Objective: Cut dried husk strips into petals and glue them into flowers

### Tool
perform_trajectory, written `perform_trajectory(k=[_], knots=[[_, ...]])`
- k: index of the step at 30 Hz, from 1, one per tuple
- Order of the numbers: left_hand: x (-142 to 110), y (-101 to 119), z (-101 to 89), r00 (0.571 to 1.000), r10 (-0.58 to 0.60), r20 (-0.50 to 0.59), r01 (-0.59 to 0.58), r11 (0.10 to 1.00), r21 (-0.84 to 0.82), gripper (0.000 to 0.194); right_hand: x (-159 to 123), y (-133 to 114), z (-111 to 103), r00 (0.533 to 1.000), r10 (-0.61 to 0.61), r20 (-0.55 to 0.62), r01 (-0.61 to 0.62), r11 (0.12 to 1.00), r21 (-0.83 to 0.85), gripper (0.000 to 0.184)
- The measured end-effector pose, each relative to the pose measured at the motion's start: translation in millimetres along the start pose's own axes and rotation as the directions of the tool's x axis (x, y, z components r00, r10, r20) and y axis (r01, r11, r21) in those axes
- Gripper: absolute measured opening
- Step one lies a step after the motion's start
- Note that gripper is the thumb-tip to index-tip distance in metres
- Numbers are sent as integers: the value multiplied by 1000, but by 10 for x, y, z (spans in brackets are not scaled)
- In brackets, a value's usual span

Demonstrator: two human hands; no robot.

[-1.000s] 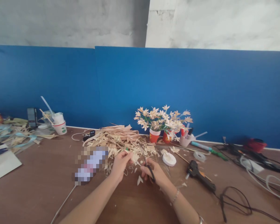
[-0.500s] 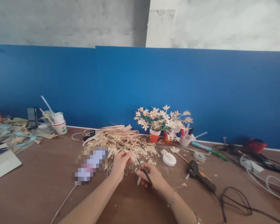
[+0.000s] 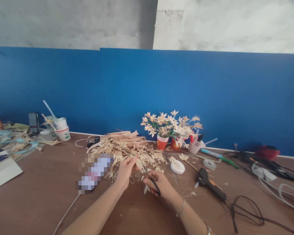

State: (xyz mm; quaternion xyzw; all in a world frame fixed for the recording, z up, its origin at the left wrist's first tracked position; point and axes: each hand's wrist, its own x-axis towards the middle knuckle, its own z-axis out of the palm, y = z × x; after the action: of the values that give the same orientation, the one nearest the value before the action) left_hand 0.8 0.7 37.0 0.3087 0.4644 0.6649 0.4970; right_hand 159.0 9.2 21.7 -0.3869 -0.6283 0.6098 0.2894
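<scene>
My right hand (image 3: 159,184) is closed round the black handles of a pair of scissors (image 3: 152,180), whose blades point up and left toward my other hand. My left hand (image 3: 126,171) is pinched shut just in front of the straw-coloured strips; a bit of green shows at its fingertips, but what it holds is too small to make out. Behind both hands spreads a heap of pale dried strips and cut pieces (image 3: 127,143). A small pale scrap (image 3: 146,189) lies beside the right fingers.
Pale flowers (image 3: 161,122) stand in red paper cups (image 3: 162,143) by the blue partition (image 3: 198,85). A white round lid (image 3: 177,167), a tape roll (image 3: 209,164) and a black glue gun (image 3: 210,186) with its cord lie to the right. A blurred-out phone (image 3: 95,173) is at left.
Both hands stay almost in place. The left fingers have shifted up slightly, and the right hand with the scissors has moved a touch.
</scene>
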Motion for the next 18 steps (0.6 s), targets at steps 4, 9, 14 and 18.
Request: perform_trajectory(k=[4,9,14,18], knots=[[-8,35,3,1000,-3,5,3,1000,6,38,-16,-17,-11,1000,-13,25,13,1000,-3,39],[21,37,-31,999,-17,43,15,999,45,38,-39,-52,-29,998,10,56,-9,1000,-30,36],[80,19,-97,994,-37,99,28,995,91,41,-31,-44,-61,995,38,87,-34,998,-50,36],[116,32,-139,985,-42,166,22,993,119,36,-12,-6,-99,990,40,133,-33,998,-52,38]])
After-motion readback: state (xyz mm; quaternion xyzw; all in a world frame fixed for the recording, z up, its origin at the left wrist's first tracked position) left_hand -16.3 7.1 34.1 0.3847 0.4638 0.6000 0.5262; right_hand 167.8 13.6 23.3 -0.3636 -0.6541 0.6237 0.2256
